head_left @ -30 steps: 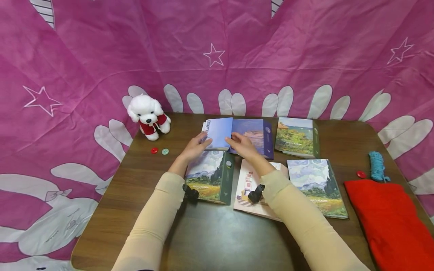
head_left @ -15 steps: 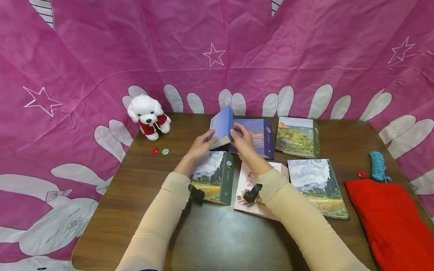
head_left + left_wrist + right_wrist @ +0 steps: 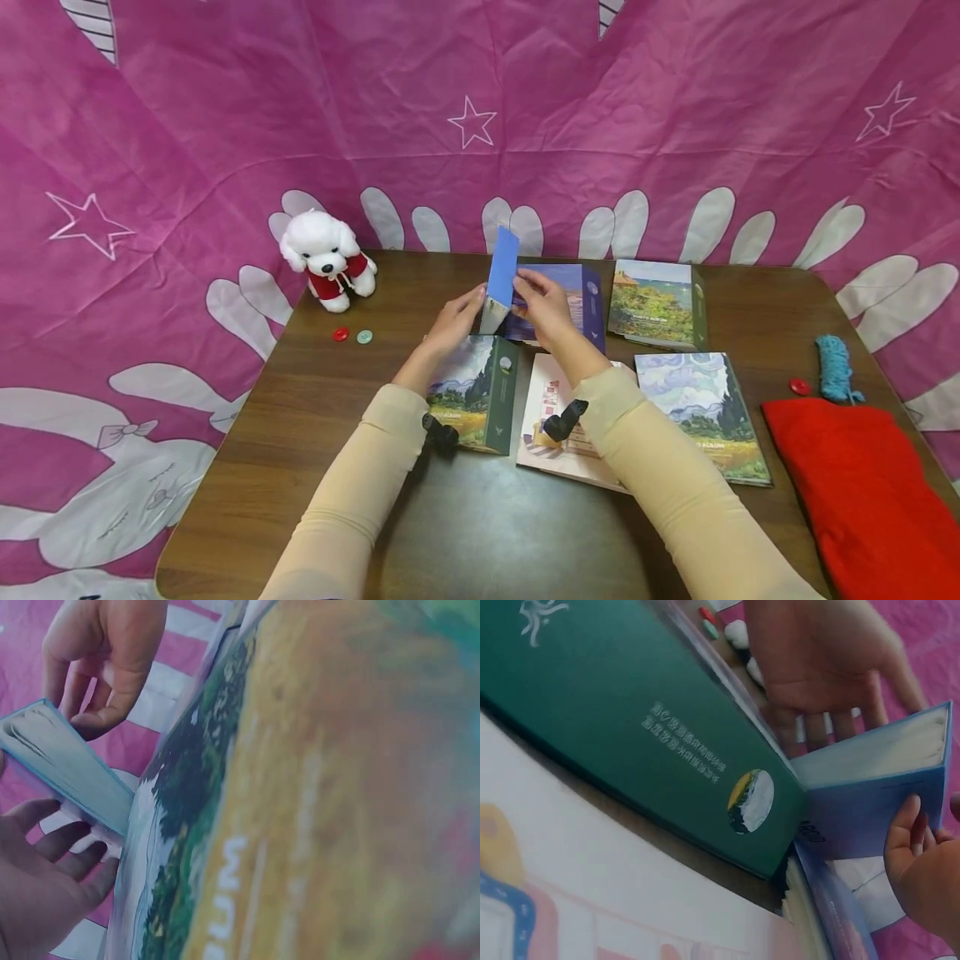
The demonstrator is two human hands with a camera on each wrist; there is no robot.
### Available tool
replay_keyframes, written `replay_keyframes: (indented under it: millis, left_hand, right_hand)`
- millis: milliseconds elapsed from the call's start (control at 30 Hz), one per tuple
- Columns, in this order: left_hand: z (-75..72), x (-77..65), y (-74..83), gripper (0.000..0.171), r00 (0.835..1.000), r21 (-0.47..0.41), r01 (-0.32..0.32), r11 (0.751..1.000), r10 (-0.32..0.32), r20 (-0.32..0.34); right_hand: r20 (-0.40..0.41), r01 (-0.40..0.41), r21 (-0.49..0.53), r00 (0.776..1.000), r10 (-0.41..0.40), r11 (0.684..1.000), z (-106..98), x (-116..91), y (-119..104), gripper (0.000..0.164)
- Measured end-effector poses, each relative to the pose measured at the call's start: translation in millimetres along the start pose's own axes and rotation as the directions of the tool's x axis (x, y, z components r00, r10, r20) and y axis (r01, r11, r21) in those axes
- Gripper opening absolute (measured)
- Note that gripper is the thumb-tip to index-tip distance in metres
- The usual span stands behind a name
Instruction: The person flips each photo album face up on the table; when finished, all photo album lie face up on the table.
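A thick blue photo album (image 3: 502,267) is held upright between my two hands, its spine facing the head camera. My left hand (image 3: 454,323) holds it by the left cover, with the thumb near the spine. On the other side my right hand (image 3: 547,308) has its fingertips at the right cover beside the spine. The right wrist view shows page edges along the album (image 3: 881,806) and curled right fingers against its cover. Below the hands lies a green-spined landscape album (image 3: 472,400); a purple album (image 3: 558,287) lies behind the right hand.
A pink illustrated album (image 3: 551,400), a second landscape album (image 3: 697,408) and a garden-covered album (image 3: 652,304) lie rightward. A red cloth (image 3: 862,483), blue yarn (image 3: 834,367) and red button (image 3: 799,387) are far right. A plush dog (image 3: 326,254) sits left by two buttons.
The blue album has turned from lying face up with its printed cover visible to standing with its spine toward me. My left hand moved right; the right hand shifted slightly right and up.
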State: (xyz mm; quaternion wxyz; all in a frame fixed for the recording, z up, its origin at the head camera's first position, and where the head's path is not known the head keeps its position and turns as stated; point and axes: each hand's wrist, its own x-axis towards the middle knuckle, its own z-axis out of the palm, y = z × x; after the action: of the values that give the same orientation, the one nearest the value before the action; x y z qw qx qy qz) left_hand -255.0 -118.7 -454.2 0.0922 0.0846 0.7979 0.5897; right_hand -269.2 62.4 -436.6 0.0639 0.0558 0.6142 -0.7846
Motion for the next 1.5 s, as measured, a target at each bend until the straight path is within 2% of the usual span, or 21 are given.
replay_keyframes:
  millis: [100,167,300,367,433,500,567,633,767,833,900,1000,1167,1300,1400,1500]
  left_hand:
    - [-0.1,0.1,0.3,0.063,1.0,-0.176,0.017,0.984,-0.014,0.019]
    - [-0.4,-0.4,-0.3,0.066,0.999,-0.309,0.047,0.95,-0.036,0.041]
    - [0.1,0.8,-4.3,0.065,0.996,-0.471,0.088,0.878,-0.074,0.047]
    - [0.1,0.8,-5.6,0.061,0.998,-0.514,0.059,0.856,-0.068,0.002]
    - [-1.6,0.2,-6.2,0.057,0.996,-0.531,0.006,0.847,-0.05,-0.069]
    - [-4.7,-0.8,-5.9,0.057,0.988,-0.536,-0.039,0.843,-0.047,-0.145]
    - [-9.6,-1.8,-4.9,0.058,0.979,-0.515,-0.068,0.855,-0.042,-0.199]
    - [-16.0,-2.2,-5.3,0.059,0.973,-0.47,-0.061,0.881,-0.053,-0.225]
    - [-30.8,-3.7,-9.8,0.063,0.968,-0.278,0.013,0.96,-0.082,-0.237]
    - [-37.6,-4.4,-13.0,0.065,0.968,-0.194,0.06,0.979,-0.104,-0.228]
    - [-42.6,-5.6,-15.5,0.067,0.968,-0.146,0.1,0.984,-0.13,-0.214]
    - [-47.2,-6.5,-19.1,0.069,0.968,-0.134,0.14,0.981,-0.164,-0.19]
    - [-48.5,-6.8,-22.5,0.07,0.969,-0.133,0.155,0.979,-0.177,-0.174]
    - [-45.3,-7.4,-20.4,0.068,0.971,-0.09,0.106,0.99,-0.122,-0.204]
    - [-40.0,-8.1,-16.2,0.067,0.967,0.004,0.06,0.998,-0.057,-0.248]
    - [-32.5,-6.9,-11.6,0.065,0.961,0.123,0.018,0.992,0.017,-0.275]
  right_hand:
    - [0.038,0.054,-0.062,0.998,-0.051,0.997,3.2,-3.7,3.7,0.04]
    - [0.083,0.095,-0.122,0.993,-0.085,0.988,5.7,-7.3,6.7,0.042]
    - [0.174,0.183,-0.282,0.975,-0.137,0.942,9.0,-13.0,12.5,0.045]
    - [0.207,0.22,-0.362,0.966,-0.152,0.906,11.0,-14.3,15.0,0.047]
    - [0.228,0.244,-0.432,0.961,-0.157,0.868,13.3,-14.8,16.9,0.049]
    - [0.245,0.258,-0.482,0.957,-0.154,0.837,15.2,-14.9,18.4,0.052]
    - [0.257,0.264,-0.517,0.955,-0.146,0.814,16.3,-15.7,18.5,0.054]
    - [0.276,0.266,-0.526,0.952,-0.134,0.808,16.1,-16.5,18.7,0.056]
    - [0.302,0.26,-0.521,0.947,-0.109,0.813,13.7,-17.2,19.8,0.058]
    - [0.299,0.244,-0.519,0.95,-0.094,0.819,11.4,-16.7,20.6,0.061]
    - [0.288,0.229,-0.519,0.954,-0.084,0.824,8.3,-16.3,20.4,0.064]
    - [0.258,0.209,-0.511,0.963,-0.083,0.834,2.2,-15.7,18.8,0.067]
    - [0.201,0.194,-0.48,0.974,-0.108,0.855,-9.5,-13.4,16.7,0.068]
    - [0.161,0.198,-0.464,0.977,-0.138,0.863,-18.1,-11.3,17.2,0.064]
    - [0.14,0.199,-0.467,0.979,-0.149,0.861,-25.7,-11.2,16.7,0.063]
    - [0.127,0.191,-0.476,0.981,-0.148,0.859,-35.2,-12.2,14.1,0.063]
